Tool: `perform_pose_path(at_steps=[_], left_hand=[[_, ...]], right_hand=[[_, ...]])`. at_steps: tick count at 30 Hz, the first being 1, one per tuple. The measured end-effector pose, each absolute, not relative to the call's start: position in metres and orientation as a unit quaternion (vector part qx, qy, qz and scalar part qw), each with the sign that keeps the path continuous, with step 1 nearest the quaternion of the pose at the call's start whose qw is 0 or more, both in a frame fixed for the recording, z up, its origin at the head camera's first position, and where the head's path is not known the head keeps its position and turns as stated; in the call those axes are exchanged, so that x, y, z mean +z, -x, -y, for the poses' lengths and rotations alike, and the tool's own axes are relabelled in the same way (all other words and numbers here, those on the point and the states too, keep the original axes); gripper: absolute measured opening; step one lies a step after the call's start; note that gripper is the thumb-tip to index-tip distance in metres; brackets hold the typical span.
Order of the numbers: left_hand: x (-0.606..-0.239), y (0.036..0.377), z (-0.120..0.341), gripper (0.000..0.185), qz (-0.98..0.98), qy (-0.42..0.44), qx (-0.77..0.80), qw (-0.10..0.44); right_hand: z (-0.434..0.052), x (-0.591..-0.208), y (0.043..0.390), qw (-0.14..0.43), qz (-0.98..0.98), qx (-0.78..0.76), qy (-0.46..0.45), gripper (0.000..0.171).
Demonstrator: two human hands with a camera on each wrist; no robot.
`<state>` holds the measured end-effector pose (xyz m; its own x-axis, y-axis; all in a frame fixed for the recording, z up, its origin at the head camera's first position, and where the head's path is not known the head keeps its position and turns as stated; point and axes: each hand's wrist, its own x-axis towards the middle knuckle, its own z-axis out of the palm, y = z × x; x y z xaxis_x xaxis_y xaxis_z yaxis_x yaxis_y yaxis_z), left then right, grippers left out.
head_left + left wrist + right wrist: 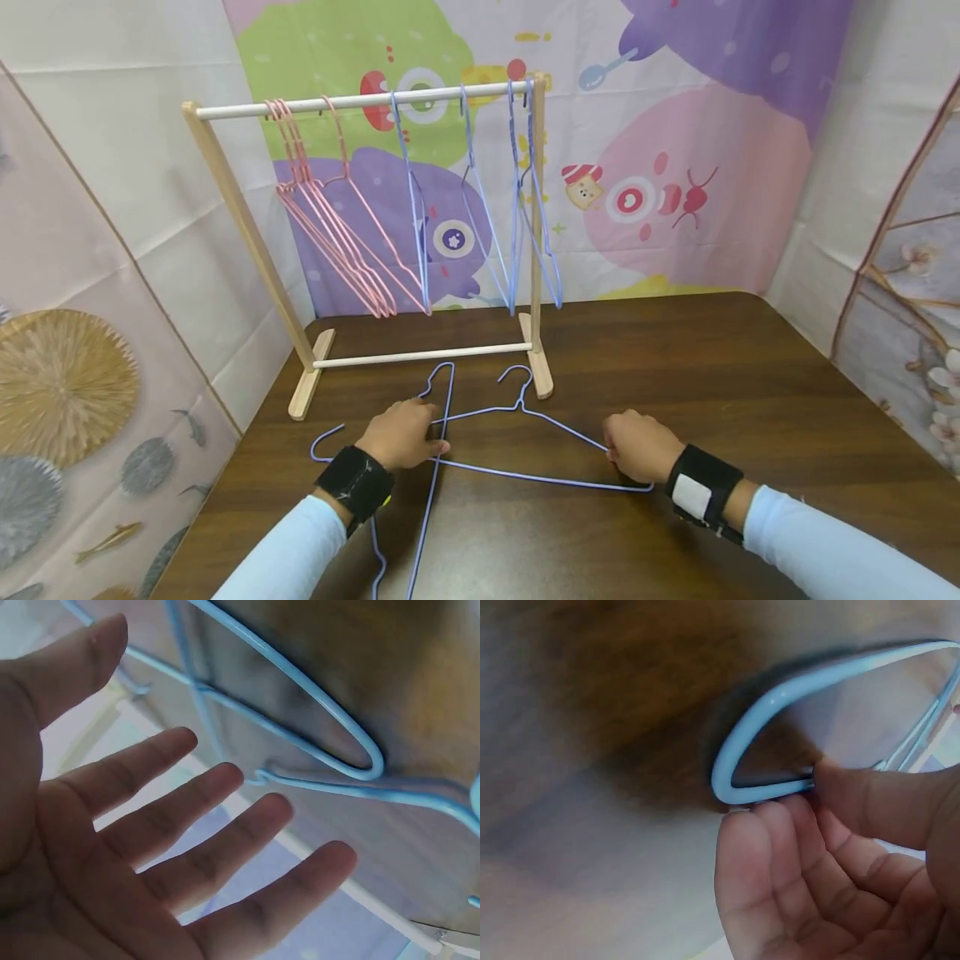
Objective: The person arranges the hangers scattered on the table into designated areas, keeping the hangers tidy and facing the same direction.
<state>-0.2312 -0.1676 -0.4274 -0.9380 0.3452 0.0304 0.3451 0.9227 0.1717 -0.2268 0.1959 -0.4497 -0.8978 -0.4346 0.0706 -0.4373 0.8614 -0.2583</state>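
Note:
Two light-blue wire hangers lie crossed on the dark wooden table (697, 367). One hanger (525, 477) lies crosswise with its hook toward the rack; the other hanger (429, 508) runs lengthwise toward me. My right hand (637, 446) pinches the crosswise hanger's right corner (739, 742) between thumb and curled fingers (780, 847). My left hand (405, 433) hovers over the spot where the two hangers cross, its fingers (202, 825) straight and spread, holding nothing, with the blue wires (315, 705) just beyond them.
A small wooden clothes rack (247, 225) stands at the back left of the table. Several pink hangers (330, 233) and several blue hangers (517, 208) hang on its white bar (360, 102). Patterned cloth walls close in the back and both sides.

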Motion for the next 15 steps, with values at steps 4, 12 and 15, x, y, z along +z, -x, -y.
perform_pose_path(at_steps=[4,12,15], left_hand=[[-0.434,0.248,0.167,0.035,-0.985,-0.150,0.081,0.018],[-0.436,0.252,0.175,0.029,-0.987,-0.134,0.083,0.026],[-0.436,0.252,0.179,0.027,-0.987,-0.137,0.086,0.017]], right_hand=[[-0.188,-0.449,0.229,-0.008,0.967,0.102,-0.232,0.030],[-0.181,-0.441,0.226,-0.095,0.953,0.073,-0.280,0.016],[-0.181,-0.442,0.223,-0.095,0.950,0.065,-0.290,0.017]])
